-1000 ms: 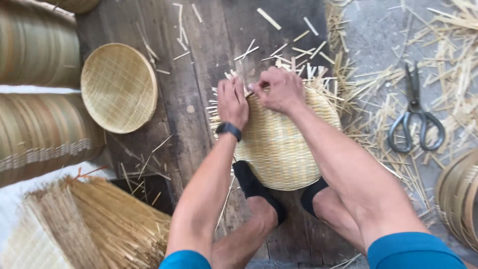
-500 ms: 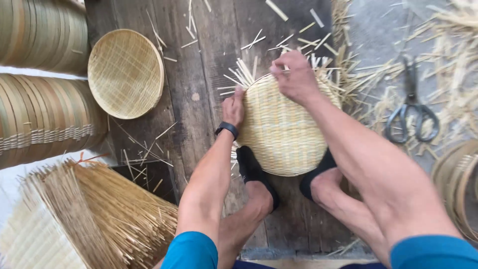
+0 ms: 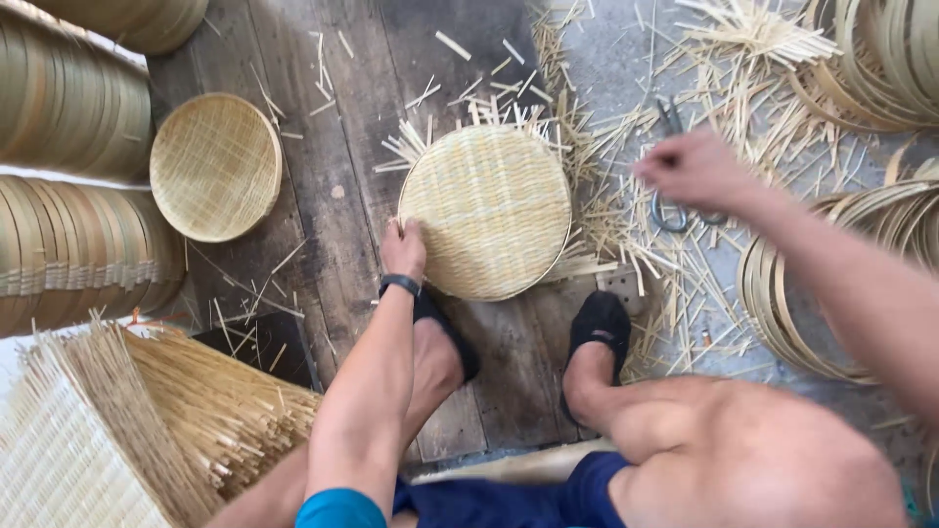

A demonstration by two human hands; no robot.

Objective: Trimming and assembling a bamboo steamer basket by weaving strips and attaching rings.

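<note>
Resting on dark wooden planks, the round woven bamboo tray (image 3: pixel 486 210) was gripped at its rim by the left hand (image 3: pixel 402 249), fingers curled; the right hand (image 3: pixel 696 168) hovered blurred above grey metal scissors (image 3: pixel 671 200), fingers' spread unclear.

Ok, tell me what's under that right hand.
Beneath the right hand lie scissors on scattered bamboo strips. The handle loops show; the hand, apparently hovering above, covers part of the blades.

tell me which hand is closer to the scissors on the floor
Right. The right hand hovers just above the scissors, partly covering them. The left hand is well off to their left, resting on the near-left edge of the round woven tray.
</note>
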